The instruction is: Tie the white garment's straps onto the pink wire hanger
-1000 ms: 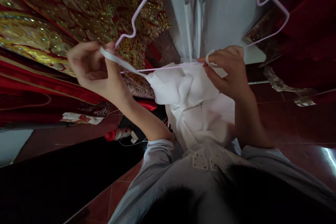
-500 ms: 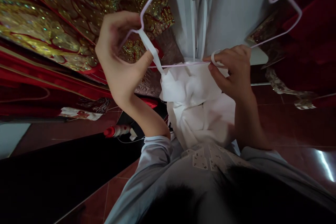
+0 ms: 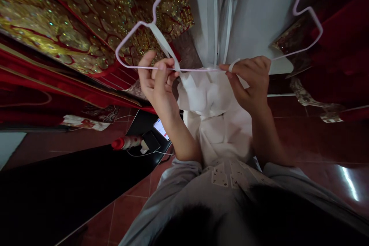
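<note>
A pale lilac clothes hanger [image 3: 135,66] stretches across the upper middle. A white dress [image 3: 221,130] hangs below its lower bar. One of the dress's straps [image 3: 161,39] loops over the notch in the hanger's left shoulder and runs down to the bodice. My left hand [image 3: 163,88] is closed at the left part of the lower bar, thumb against it and fingertips touching the strap. My right hand [image 3: 252,80] pinches the bar farther right, with the other white strap [image 3: 234,64] looped around its fingers. The hanger's right notch is bare.
Red and gold sequined garments [image 3: 95,19] hang at the left. More dark red clothing [image 3: 340,65] hangs at the right. Pale straps [image 3: 220,27] dangle behind the hanger. A black table [image 3: 72,184] at lower left carries a red-capped bottle [image 3: 123,143] and a lit phone [image 3: 161,128].
My left hand has moved down from the hanger's left notch to the lower bar, leaving the strap looped there. The hanger has shifted slightly left at its right end. My right hand stays on the bar.
</note>
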`<act>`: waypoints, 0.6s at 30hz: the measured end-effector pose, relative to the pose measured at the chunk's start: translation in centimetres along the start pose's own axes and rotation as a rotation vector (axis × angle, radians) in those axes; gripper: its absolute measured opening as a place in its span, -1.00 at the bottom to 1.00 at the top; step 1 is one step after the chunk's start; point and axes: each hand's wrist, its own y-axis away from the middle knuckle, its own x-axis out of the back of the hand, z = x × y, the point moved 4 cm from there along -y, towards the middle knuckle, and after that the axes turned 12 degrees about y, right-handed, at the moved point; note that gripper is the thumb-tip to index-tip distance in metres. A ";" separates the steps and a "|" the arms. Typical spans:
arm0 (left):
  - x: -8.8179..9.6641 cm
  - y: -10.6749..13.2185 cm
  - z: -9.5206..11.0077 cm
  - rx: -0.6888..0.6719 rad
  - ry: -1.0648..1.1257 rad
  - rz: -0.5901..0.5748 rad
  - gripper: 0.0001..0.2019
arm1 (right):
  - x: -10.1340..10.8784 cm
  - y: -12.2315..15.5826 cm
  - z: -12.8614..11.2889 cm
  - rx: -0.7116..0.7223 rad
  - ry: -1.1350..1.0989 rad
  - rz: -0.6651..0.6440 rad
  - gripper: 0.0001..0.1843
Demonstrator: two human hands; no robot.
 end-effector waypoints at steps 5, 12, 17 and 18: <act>-0.9 0.8 -0.9 0.029 0.057 -0.011 -0.89 | 0.6 -0.6 0.6 -0.026 -0.015 -0.058 -0.71; -1.4 1.4 -1.5 0.056 -0.072 0.035 -0.92 | 1.8 -1.0 1.8 -0.068 -0.225 0.231 -0.67; -1.8 1.4 -1.2 -0.023 -0.049 0.047 -0.91 | 4.4 0.8 9.4 -0.082 -0.196 0.755 -0.74; -1.8 1.3 -1.2 -0.027 -0.036 0.036 -0.89 | 4.9 1.0 11.0 -0.025 -0.196 0.746 -0.73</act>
